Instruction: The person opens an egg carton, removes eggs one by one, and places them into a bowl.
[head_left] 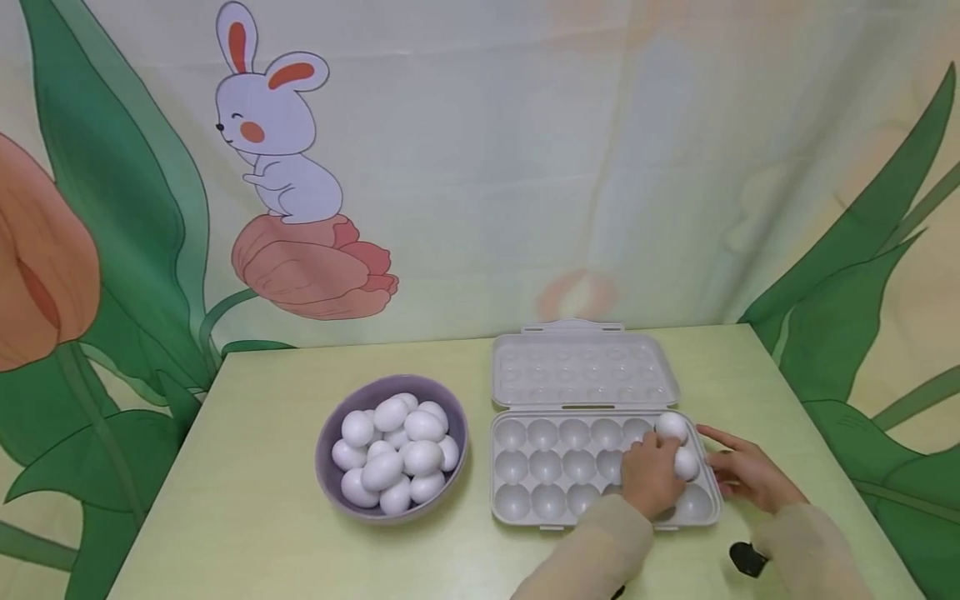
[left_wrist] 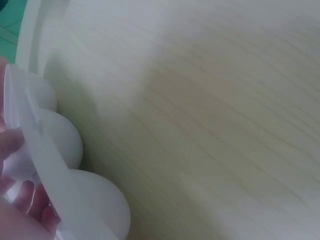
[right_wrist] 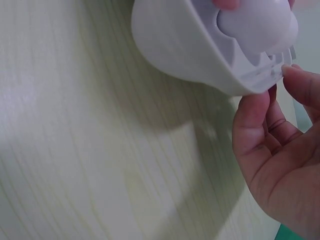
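A grey plastic egg carton (head_left: 525, 524) lies with its lid (head_left: 585, 371) folded back, its cups in three rows. One white egg (head_left: 671, 426) sits in the back right cup. Just in front of it, my left hand (head_left: 651, 475) holds a second egg (head_left: 686, 464) at the middle cup of the right column. Fingers of this hand also show around that egg (left_wrist: 19, 164) in the left wrist view. At the carton's right end, my right hand (right_wrist: 280, 160) pinches the rim between thumb and fingers. My left forearm hides some front cups.
A purple bowl (head_left: 323, 467) piled with white eggs (head_left: 382, 470) stands left of the carton on the pale wooden table (head_left: 247, 500). Behind it hangs a printed cloth (head_left: 465, 167) with a rabbit and tulips. A black device (head_left: 747, 559) shows by my right wrist.
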